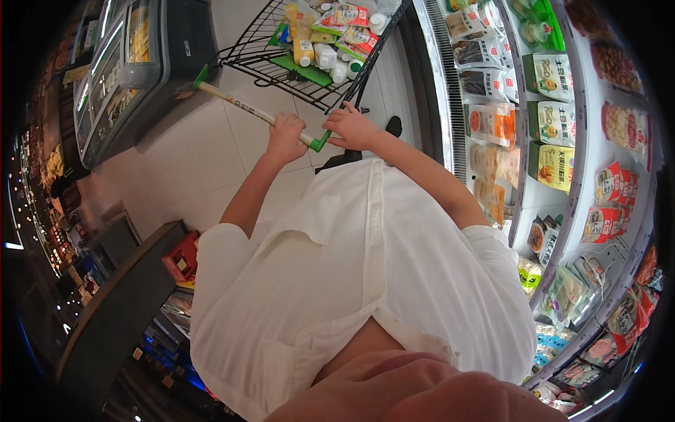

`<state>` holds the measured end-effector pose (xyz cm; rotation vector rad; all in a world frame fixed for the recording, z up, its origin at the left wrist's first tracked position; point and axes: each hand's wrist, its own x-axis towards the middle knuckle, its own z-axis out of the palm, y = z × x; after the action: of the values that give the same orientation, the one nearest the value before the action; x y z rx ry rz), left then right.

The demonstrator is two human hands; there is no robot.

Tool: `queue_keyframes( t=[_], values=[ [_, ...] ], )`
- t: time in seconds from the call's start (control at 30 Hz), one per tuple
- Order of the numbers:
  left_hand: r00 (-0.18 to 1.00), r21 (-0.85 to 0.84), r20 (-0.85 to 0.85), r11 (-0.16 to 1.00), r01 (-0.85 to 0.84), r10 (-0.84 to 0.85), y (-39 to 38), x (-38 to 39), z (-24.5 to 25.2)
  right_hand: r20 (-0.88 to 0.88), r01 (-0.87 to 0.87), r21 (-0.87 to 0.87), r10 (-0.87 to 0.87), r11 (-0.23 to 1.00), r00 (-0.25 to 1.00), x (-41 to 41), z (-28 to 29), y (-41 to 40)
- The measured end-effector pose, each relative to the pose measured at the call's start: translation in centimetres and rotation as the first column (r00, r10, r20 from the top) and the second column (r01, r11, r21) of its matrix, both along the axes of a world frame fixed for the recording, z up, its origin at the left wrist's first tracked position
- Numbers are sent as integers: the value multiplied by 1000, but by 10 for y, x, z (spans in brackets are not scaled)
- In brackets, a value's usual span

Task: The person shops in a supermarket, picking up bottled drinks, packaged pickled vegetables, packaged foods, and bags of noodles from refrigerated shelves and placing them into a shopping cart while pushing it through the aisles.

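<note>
A wire shopping cart (248, 55) stands before me, its handle (232, 100) crossing the view with green plastic ends. My left hand (286, 138) is wrapped around the pale bar of that handle, near its right-hand end. My right hand (352, 126) rests at the green corner piece and the cart's rim; how firmly it grips cannot be told. Inside the basket lie white bottles (325, 55), a yellow bottle (304, 51), red and green food packets (357, 42) and a flat green panel (301, 71).
An open refrigerated shelf (519, 158) with many packaged foods runs close along the right. A dark freezer cabinet (174, 58) with glass lids stands at the upper left. A dark counter (126, 279) curves at the lower left. Tiled floor (211, 153) shows between them.
</note>
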<state>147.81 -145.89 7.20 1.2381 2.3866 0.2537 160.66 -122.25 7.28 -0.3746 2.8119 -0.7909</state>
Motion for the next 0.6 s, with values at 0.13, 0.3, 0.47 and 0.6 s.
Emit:
queue_keyframes(
  t=[0.13,0.3,0.47,0.6],
  values=[
    [993,-97,71,991,96,-89,4,22,25,-83,-9,-10,8,1000,997,0,-7,-2],
    [993,-163,87,982,99,-85,22,46,35,31,207,-62,-206,976,978,-4,-17,23],
    [998,-113,43,993,42,-37,34,41,32,144,291,135,-310,947,940,1,-10,48],
    [999,-37,37,999,-35,37,61,36,48,284,338,18,-329,941,901,14,-8,73]
  ],
)
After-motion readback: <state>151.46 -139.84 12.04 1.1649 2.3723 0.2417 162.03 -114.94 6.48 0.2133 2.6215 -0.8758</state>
